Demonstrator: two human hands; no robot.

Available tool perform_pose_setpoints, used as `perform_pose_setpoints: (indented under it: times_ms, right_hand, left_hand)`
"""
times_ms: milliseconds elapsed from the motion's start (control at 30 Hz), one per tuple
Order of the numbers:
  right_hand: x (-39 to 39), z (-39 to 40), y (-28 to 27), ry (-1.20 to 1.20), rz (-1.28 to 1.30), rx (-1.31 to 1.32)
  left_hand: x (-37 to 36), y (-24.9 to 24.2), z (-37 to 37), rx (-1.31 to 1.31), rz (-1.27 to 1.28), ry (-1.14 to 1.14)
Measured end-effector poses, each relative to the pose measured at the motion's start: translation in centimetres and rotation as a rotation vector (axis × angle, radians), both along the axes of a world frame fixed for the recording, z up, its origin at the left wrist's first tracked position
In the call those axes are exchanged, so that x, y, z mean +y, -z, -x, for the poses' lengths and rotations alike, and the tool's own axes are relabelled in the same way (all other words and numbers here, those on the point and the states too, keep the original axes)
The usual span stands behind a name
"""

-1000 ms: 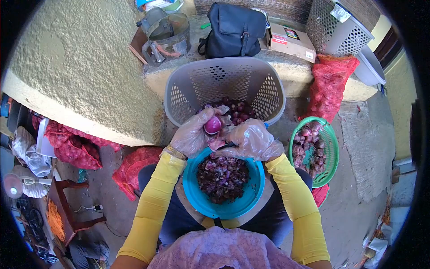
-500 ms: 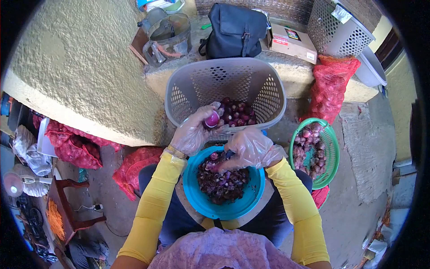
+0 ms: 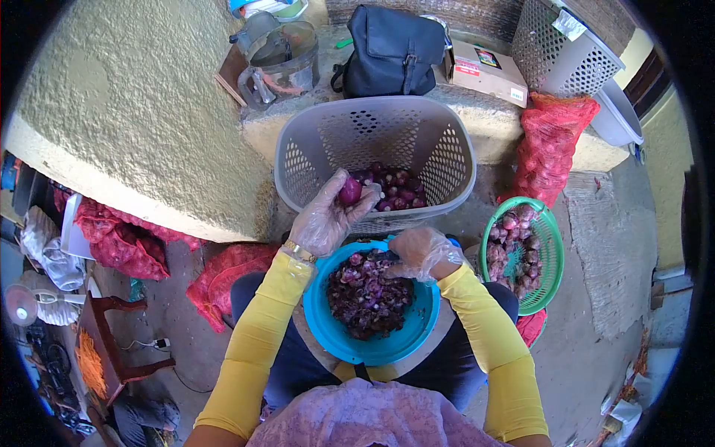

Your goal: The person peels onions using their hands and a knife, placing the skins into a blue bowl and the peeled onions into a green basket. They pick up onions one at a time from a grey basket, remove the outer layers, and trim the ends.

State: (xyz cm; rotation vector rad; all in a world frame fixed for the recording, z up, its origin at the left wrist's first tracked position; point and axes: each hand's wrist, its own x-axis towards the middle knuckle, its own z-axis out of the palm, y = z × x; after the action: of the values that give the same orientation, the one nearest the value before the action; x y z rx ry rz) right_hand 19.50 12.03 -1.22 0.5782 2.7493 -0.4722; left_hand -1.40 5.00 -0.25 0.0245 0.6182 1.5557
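Observation:
My left hand [image 3: 326, 216], in a clear plastic glove, holds a peeled purple onion [image 3: 349, 191] over the rim of the grey plastic basket [image 3: 313, 160], which has peeled onions [image 3: 395, 190] in its bottom. My right hand [image 3: 418, 252], also gloved, is curled over the far rim of the blue bowl [image 3: 339, 339] on my lap. A small dark object shows in its fingers; I cannot tell what it is. The bowl is full of purple onion skins [image 3: 370, 294].
A green basket [image 3: 547, 246] of unpeeled onions stands at my right, with a red mesh sack [image 3: 547, 145] behind it. On the ledge beyond are a black bag [image 3: 391, 48], a cardboard box [image 3: 488, 67], a blender jug [image 3: 279, 63] and another grey basket [image 3: 558, 45]. A rough wall rises at left.
My left hand carried the peeled onion from over the bowl up to the grey basket. My right hand drew away from it, down and right onto the bowl's rim.

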Motion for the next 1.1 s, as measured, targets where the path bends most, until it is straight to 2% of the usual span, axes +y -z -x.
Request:
perform_pose_setpoints:
  times_ms: [167, 267, 400, 467, 533, 667, 800, 867, 967, 1033, 1100]
  right_hand:
    - [0.0, -0.3, 1.2, 0.008, 0.03, 0.064]
    - [-0.1, -0.3, 1.5, -0.022, 0.024, 0.077]
    - [-0.4, -0.6, 1.8, -0.02, 0.03, 0.099]
    - [-0.3, -1.0, 2.8, -0.045, -0.007, 0.216]
    - [-0.3, -0.7, 3.3, -0.029, -0.031, 0.162]
    - [-0.2, -0.2, 4.7, 0.038, -0.091, 0.08]
    - [0.3, -0.6, 4.9, 0.093, -0.059, 0.056]
    - [1.2, -0.8, 4.4, 0.186, 0.044, -0.102]
    - [2.2, -2.3, 0.6, 0.236, 0.138, -0.081]
    - [3.8, -4.6, -2.6, 0.229, 0.175, 0.137]
    - [5.3, -7.3, -6.1, 0.335, 0.246, 0.246]
  left_hand:
    - [0.1, 1.4, 0.0, -0.01, -0.04, -0.008]
    - [0.1, 1.3, 0.2, -0.119, -0.044, 0.072]
    - [0.0, 1.2, 0.1, -0.091, 0.036, 0.114]
    - [-0.1, 1.8, 0.5, -0.096, 0.064, 0.142]
    - [-0.3, 1.9, 0.7, 0.031, -0.112, 0.222]
    - [-0.4, 1.9, 1.0, 0.072, -0.147, 0.249]
    - [-0.4, 2.3, 1.1, 0.104, -0.107, 0.162]
    - [-0.5, 2.1, 1.1, 0.133, -0.093, 0.123]
    - [-0.4, 2.0, 1.1, 0.139, -0.085, 0.128]
    - [-0.5, 2.0, 1.2, 0.095, -0.074, 0.129]
    - [-0.5, 2.2, 1.4, 0.101, -0.073, 0.127]
